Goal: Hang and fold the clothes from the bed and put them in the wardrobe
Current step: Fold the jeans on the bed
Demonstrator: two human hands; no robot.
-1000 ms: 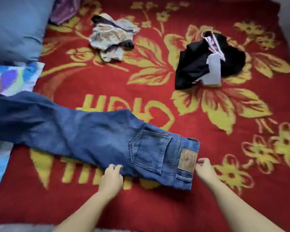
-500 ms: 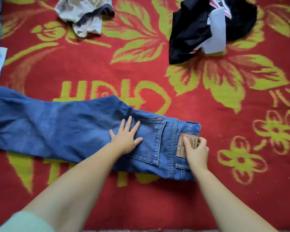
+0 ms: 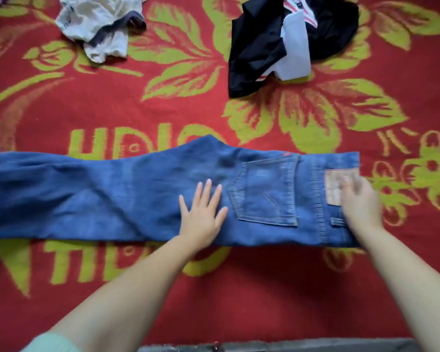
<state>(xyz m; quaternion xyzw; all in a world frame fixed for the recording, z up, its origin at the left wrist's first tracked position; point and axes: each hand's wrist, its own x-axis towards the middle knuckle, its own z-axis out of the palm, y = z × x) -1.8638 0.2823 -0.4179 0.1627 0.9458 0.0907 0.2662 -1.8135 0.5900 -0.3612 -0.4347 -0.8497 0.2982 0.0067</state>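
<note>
Jeans (image 3: 137, 196) lie flat across the red flowered bed cover (image 3: 239, 295), legs running left. Left hand (image 3: 203, 214) presses flat with fingers spread beside the back pocket; right hand (image 3: 361, 201), blurred, rests flat on the waistband. Beyond lie a black garment (image 3: 262, 47) and a crumpled pale one (image 3: 99, 24).

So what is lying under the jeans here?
The jeans lie flat on a red blanket with yellow-green flowers; part of its lettering runs beneath them, hidden. Anything else under the denim is covered.
</note>
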